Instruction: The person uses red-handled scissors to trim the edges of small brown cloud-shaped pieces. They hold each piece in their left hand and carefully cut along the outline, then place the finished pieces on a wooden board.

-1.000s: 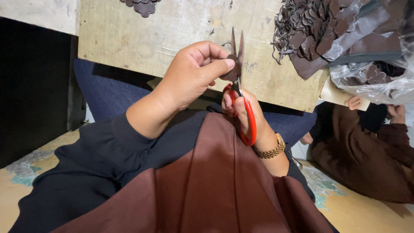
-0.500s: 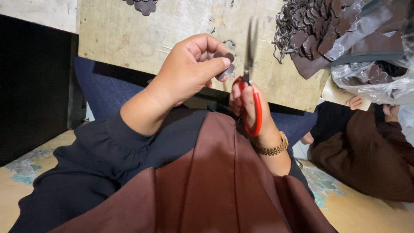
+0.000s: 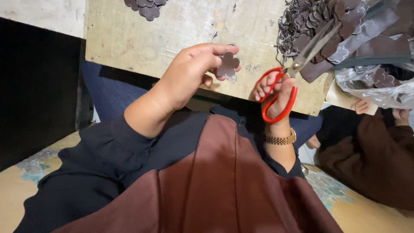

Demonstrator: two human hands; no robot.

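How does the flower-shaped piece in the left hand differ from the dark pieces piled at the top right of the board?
The flower-shaped piece is single, pinched in the left hand and lifted off the wooden board; the piled pieces lie heaped and overlapping, mixed with thin trimmings. The held piece shows its full lobed outline; the piled ones are partly hidden. Both are dark brown, flat and scalloped. The right hand holds red-handled scissors pointing toward the pile.

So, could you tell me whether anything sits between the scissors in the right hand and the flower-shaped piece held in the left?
Nothing visible does. The left hand pinches the brown flower-shaped piece over the wooden board. The red-handled scissors in the right hand point away toward the scrap pile; only bare board lies between.
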